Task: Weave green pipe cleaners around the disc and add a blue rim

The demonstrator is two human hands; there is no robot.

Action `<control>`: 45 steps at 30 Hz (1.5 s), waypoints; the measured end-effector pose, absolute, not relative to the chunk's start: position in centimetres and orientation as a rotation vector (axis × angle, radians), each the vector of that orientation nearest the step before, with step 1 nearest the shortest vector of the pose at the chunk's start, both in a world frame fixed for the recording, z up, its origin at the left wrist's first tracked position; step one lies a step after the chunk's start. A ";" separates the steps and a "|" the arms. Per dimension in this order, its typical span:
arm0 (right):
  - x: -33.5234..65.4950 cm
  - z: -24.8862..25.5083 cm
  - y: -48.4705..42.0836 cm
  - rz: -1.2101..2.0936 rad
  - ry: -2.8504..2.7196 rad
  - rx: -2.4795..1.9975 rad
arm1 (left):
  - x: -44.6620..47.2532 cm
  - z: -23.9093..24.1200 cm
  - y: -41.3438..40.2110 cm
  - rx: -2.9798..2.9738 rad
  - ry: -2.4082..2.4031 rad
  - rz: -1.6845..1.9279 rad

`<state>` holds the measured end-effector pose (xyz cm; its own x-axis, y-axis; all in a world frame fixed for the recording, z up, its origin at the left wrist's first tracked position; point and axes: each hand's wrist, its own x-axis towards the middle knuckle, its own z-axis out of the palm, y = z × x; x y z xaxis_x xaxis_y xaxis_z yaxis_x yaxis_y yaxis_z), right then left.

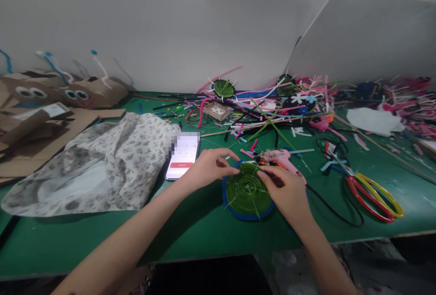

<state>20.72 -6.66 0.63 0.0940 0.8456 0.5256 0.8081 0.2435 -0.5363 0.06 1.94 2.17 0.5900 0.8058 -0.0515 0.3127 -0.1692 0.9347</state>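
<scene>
A round green coiled disc point(250, 195), made of what look like pipe cleaners, has a blue pipe cleaner point(224, 190) along much of its rim. Thin whitish strands of glue cross its face. At the upper left of the rim, my left hand point(214, 165) has thumb and index finger on either side of the blue strip. My right hand point(284, 190) pinches the disc's upper right edge, its other fingers curled. Just behind the disc lies a pink glue gun point(286, 161), partly hidden by my right hand.
Scissors point(371, 195) with red and yellow handles lie to the right. A phone point(184, 154) and patterned cloth point(136, 159) are left of my hands. Loose pipe cleaners point(269, 118) pile up behind, before a grey panel point(153, 27). Cardboard figures point(91, 93) stand far left.
</scene>
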 end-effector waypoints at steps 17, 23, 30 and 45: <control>21.0 1.0 -6.6 0.041 -1.751 -1.517 | 0.4 1.5 1.8 1.761 0.919 0.597; 21.2 0.5 -6.6 0.089 -1.737 -1.532 | 0.5 1.5 1.8 1.774 0.929 0.600; 21.3 0.5 -6.7 0.081 -1.747 -1.555 | 0.5 1.6 1.7 1.787 0.934 0.602; 21.5 0.1 -6.7 0.103 -1.748 -1.541 | 0.6 1.4 1.7 1.734 0.940 0.589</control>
